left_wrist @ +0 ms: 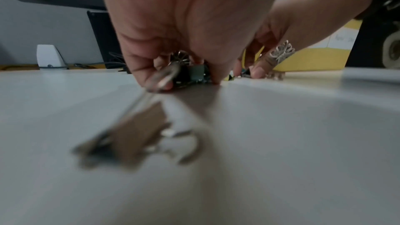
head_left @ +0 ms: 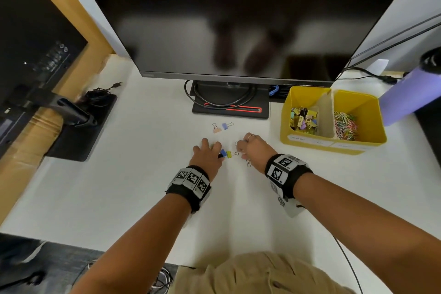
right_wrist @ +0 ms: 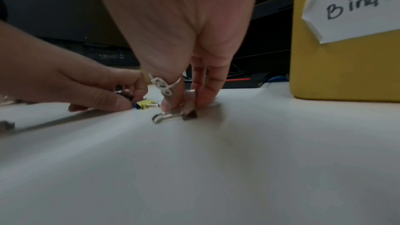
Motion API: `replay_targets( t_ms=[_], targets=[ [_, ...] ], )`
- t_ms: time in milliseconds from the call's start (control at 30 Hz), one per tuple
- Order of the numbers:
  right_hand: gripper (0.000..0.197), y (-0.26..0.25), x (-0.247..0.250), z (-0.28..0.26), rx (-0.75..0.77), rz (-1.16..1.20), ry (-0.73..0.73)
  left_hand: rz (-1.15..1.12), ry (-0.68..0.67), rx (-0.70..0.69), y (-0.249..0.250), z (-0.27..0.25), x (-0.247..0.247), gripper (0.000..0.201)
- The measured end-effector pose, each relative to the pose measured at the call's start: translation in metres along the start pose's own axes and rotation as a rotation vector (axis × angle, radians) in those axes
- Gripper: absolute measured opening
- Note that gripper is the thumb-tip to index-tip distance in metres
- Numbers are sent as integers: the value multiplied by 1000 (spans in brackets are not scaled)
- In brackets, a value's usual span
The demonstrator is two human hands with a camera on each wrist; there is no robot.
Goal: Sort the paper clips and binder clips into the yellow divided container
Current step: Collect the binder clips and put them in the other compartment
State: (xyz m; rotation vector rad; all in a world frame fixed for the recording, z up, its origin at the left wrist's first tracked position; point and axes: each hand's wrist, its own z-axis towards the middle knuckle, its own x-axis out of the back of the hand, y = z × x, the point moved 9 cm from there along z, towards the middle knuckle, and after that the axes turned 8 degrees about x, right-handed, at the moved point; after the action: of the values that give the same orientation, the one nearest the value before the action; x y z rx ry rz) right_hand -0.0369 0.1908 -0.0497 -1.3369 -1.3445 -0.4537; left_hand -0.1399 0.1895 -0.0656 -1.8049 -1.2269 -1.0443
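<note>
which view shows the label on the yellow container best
The right wrist view: the label is large and reads "Binde". The head view shows both labels small and illegible; the left wrist view shows only a blurred label.

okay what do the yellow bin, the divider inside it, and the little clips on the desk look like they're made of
Yellow container: probably plastic, going by its smooth, evenly coloured walls with a soft sheen.
Divider: looks like bare cardboard; tan, matte, slightly bent.
Binder clips on the desk, such as the yellow binder clip: likely painted metal bodies with shiny silver wire handles that glint.
Label: white paper, creased, handwritten.
</note>
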Motion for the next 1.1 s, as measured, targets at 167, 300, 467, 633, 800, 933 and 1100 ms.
replay_targets(
  t_ms=[167, 300, 467, 633, 800, 933, 1100],
  targets=[
    [21, 10, 1, -1, -53, 98, 22, -140, -84, 101, 5, 0, 5, 30],
    [20, 15, 18, -13, -88, 181, 109, -532, -145, 162, -4, 0, 26, 32],
    [10, 23, 85, -60, -103, 359, 452, -852, -197, -74, 31, -12, 96, 16],
    [11, 79, 150, -115, -300, 322, 736, -1046, -266, -245, 111, -9, 159, 22],
    [48, 114, 148, -107, -352, 192, 346, -970, -315, -247, 165, 14, 179, 43],
    [58, 110, 155, -119, -290, 116, 332, -941, -267, -275, 147, 13, 180, 54],
    [28, 47, 119, -103, 29, 212, 373, -629, 32, -216, 41, -14, 133, 27]
  ],
)
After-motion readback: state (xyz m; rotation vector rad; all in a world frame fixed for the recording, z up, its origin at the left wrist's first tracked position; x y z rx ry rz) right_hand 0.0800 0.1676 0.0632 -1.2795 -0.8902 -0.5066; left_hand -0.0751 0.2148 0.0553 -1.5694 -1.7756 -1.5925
